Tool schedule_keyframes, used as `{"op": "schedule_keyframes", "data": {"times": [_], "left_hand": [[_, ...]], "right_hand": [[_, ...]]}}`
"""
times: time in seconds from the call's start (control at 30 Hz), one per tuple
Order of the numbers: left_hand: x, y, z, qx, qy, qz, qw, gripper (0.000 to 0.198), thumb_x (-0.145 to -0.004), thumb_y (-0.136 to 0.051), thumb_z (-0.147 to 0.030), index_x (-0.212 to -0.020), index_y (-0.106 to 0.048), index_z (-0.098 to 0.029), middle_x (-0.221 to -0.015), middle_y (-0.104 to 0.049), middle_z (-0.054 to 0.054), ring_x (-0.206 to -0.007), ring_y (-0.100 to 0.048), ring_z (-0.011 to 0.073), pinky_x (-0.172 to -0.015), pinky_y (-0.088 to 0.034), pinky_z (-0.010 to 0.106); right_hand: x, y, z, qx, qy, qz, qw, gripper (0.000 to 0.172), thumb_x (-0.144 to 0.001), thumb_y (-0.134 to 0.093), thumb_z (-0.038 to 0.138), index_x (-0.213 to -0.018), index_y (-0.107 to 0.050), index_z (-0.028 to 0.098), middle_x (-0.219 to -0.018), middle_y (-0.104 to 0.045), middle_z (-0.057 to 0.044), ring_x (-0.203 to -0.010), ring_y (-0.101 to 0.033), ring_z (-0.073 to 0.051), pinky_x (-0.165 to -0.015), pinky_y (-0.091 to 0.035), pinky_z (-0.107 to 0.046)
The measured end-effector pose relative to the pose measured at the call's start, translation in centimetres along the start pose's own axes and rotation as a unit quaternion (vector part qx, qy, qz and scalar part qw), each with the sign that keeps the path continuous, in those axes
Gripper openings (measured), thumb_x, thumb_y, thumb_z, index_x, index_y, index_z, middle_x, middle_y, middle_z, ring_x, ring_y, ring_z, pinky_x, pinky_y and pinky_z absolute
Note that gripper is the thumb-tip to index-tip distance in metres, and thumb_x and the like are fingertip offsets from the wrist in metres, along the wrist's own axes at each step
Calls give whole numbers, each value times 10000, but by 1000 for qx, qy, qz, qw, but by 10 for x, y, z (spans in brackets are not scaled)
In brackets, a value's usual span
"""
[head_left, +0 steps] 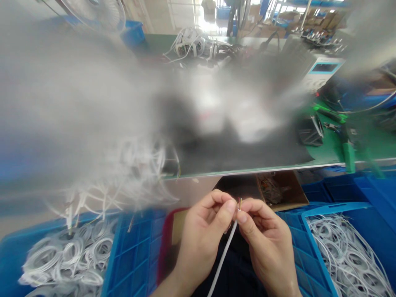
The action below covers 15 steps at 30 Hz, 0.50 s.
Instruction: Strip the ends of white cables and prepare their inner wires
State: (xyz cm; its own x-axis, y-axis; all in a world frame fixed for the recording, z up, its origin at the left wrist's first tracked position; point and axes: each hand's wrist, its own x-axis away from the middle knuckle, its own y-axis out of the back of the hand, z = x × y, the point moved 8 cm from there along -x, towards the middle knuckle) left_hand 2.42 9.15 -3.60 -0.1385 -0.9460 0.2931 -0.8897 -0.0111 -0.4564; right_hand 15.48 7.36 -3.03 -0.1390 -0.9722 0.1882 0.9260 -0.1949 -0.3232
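A white cable [223, 258] runs up from the bottom of the view to my fingertips, where thin coloured wires [239, 202] stick out of its end. My left hand [208, 235] is closed, thumb and index finger pinched close beside the wire end. On the other side, my right hand [268, 239] pinches the cable end between thumb and index finger. The two hands nearly meet in front of the bench edge. Exactly which strand the left fingers grip is too small to make out.
Blue crates with coiled white cables stand at left [107, 264] and right [321, 264]. Across the front runs a green bench [371, 144] with a black mat [272, 154], pliers [332, 127] and an instrument with a display [324, 68]. A large blur hides the bench's middle and left.
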Motion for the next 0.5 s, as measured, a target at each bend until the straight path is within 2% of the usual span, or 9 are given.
{"op": "schedule_keyframes", "data": {"times": [0.13, 0.23, 0.37, 0.5], "left_hand": [[-3, 2, -6, -38, -6, 16, 999, 129, -1070, -714, -357, -1036, -742, -235, -799, -640, -42, -681, -518, 78, -665, -445, 186], [-6, 2, -16, -88, -32, 36, 995, 85, -1071, -710, -335, -1103, -760, -274, -883, -669, -32, -750, -574, 91, -699, -467, 195], [-5, -2, -33, -180, -94, 62, 977, 49, -1043, -741, -281, -1026, -784, -265, -957, -663, -12, -850, -616, 127, -763, -492, 234], [-5, -3, -33, -189, -100, 53, 975, 89, -1056, -710, -267, -988, -766, -253, -925, -660, -5, -848, -615, 150, -772, -493, 269]], "right_hand": [[-1, -1, 2, 14, 1, 2, 1000, 50, -956, -865, 305, -959, -822, 278, -862, -795, 27, -762, -741, -92, -736, -592, -126], [-1, 0, 4, 34, 7, -1, 999, 51, -954, -864, 310, -962, -823, 280, -880, -794, 23, -779, -738, -101, -742, -594, -135], [0, 0, 6, 60, 15, 2, 998, 47, -969, -840, 316, -969, -816, 275, -887, -778, 15, -795, -712, -119, -758, -596, -167], [0, -2, 9, 72, 22, -1, 997, 60, -968, -832, 313, -953, -808, 260, -864, -767, 11, -777, -702, -123, -745, -595, -173]]}}
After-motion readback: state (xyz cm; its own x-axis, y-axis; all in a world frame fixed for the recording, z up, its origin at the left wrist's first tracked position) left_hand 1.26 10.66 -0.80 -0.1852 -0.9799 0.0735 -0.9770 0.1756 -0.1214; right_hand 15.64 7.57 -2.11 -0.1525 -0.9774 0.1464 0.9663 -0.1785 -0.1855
